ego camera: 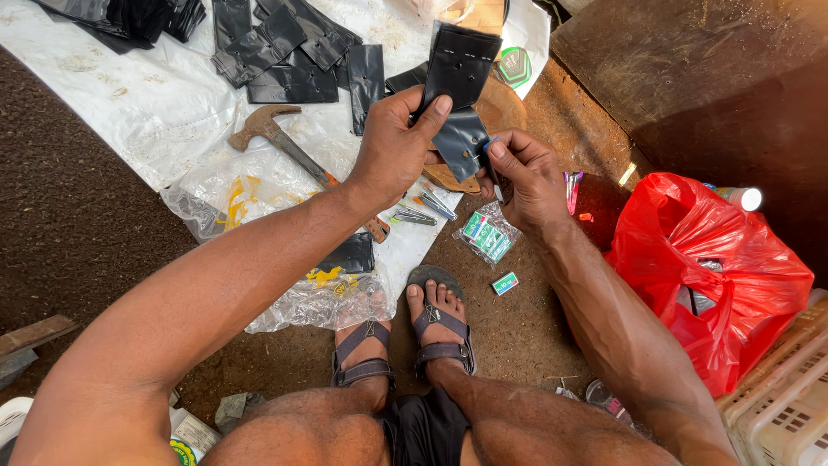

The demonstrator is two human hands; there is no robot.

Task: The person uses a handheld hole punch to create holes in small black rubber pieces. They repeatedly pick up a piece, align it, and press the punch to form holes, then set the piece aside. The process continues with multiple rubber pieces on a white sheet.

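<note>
Both the left hand [392,151] and right hand [526,177] pinch a black bag [457,73]; a hammer [280,138], more bags [285,52] and a red sack [716,267] lie around.

This is an informal outdoor work spot on bare ground, not a fitted workshop. Brown packed earth [69,216] fills the left and lower middle of the frame, and a white plastic sheet [147,95] spread over it at upper left serves as the work surface. On it lie a rusty claw hammer [280,142] and piles of black plastic pouches [289,52]. A red plastic bag [716,267] and a white crate [780,397] stand at lower right. The worker sits low in sandals [440,332].
</note>
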